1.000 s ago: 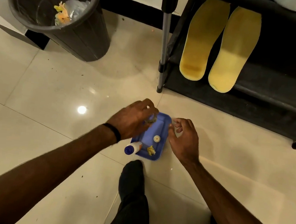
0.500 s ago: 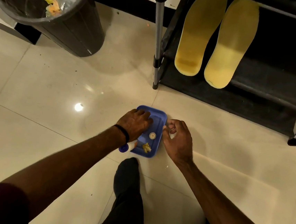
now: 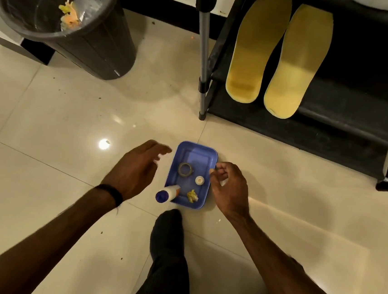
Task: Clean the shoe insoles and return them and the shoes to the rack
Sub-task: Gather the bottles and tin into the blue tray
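Two yellow insoles, one on the left (image 3: 257, 48) and one on the right (image 3: 298, 62), lean side by side on the black shoe rack (image 3: 348, 107) at the upper right. On the floor a blue tray (image 3: 199, 154) holds a roll of tape (image 3: 185, 169), a small white cap (image 3: 199, 180), a yellow scrap (image 3: 192, 196) and a white bottle with a blue cap (image 3: 168, 193) hanging over its near left edge. My left hand (image 3: 136, 169) hovers just left of the tray, fingers relaxed and blurred. My right hand (image 3: 229, 185) has its curled fingers at the tray's right rim.
A black waste bin (image 3: 96, 40) with a clear liner and scraps stands at the upper left. The rack's grey metal leg (image 3: 203, 60) stands between bin and insoles. My dark-socked foot (image 3: 168, 229) is just below the tray. Glossy beige floor tiles surround everything.
My left hand has lifted off the tray and moved left, leaving the roll of tape lying in the tray. The right hand stays at the tray's right rim.
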